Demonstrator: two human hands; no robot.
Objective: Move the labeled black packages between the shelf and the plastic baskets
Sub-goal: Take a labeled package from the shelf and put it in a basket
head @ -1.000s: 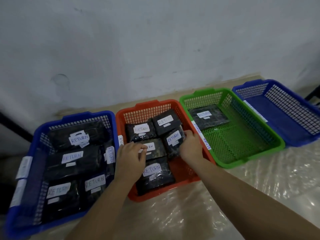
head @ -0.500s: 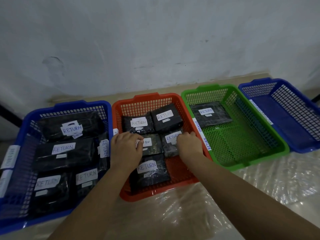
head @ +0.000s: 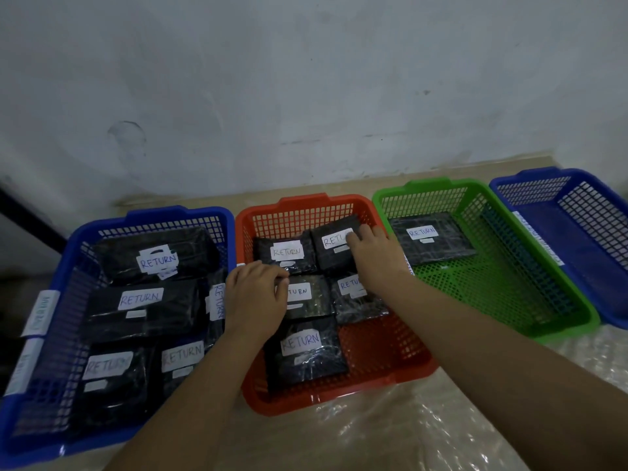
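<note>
Seen from the head camera, looking down: four plastic baskets stand in a row against a pale wall (head: 306, 79), on a surface covered with clear plastic sheeting (head: 424, 426).

At lower left, the left blue basket (head: 149, 217) is nearly full of black packages labeled RETURN; five labels show there. In the middle, the red basket (head: 384, 362) holds five labeled packages, with bare mesh at its lower right. The green basket (head: 509, 294), right of centre, holds a single labeled package (head: 431, 241) in its upper left corner. The right blue basket (head: 577, 239), at the frame's right edge, shows no packages in the part visible.

Both hands reach into the red basket. The left hand (head: 255, 297) has curled fingers resting on the middle package (head: 309, 297); whether it grips, I cannot tell. The right hand (head: 373, 256) curls its fingers over the top-right package (head: 334, 244), apparently taking hold.

No shelf is visible. Judging by the loads, the sorting seems partway done, with two baskets barely used.
</note>
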